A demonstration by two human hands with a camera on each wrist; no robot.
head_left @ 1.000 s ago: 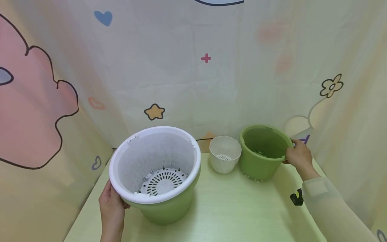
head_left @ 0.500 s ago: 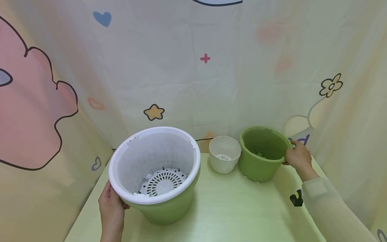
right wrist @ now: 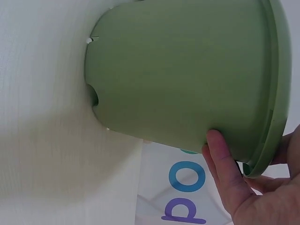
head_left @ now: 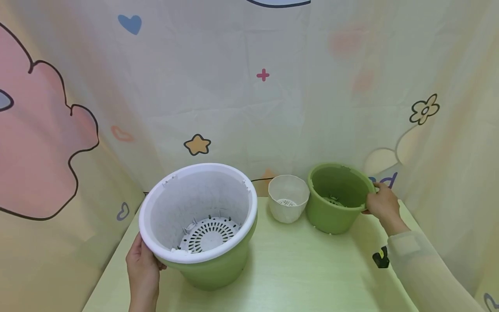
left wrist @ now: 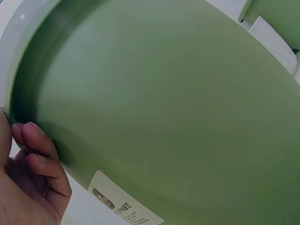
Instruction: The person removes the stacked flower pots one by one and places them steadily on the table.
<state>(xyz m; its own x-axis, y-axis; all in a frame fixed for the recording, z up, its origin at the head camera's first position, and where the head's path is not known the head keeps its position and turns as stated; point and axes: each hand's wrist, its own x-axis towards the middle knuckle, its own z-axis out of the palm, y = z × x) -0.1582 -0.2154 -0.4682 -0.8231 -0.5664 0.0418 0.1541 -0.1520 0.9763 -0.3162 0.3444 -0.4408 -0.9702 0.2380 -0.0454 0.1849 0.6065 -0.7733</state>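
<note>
A large flower pot (head_left: 218, 271), green outside and white inside with a slotted bottom, tilts toward me at the left of the table. My left hand (head_left: 144, 264) grips its white rim from the left. In the left wrist view, the curled fingers (left wrist: 44, 164) of that hand reach under the rim against the green wall. At the back right is a smaller green flower pot (head_left: 331, 219). My right hand (head_left: 383, 203) holds its right rim. The right wrist view shows the thumb side over the lip and fingers (right wrist: 222, 154) against the outer wall.
A small white faceted pot (head_left: 290, 208) with a perforated bottom stands between the two green pots. A black object with a yellow bit (head_left: 380, 258) lies by my right sleeve. A printed curtain (head_left: 226, 86) hangs behind and beside the table (head_left: 308, 268).
The smaller green pot in my right hand has shifted down very slightly. My left hand and the large pot have stayed put; the whole head view has drifted a little.
</note>
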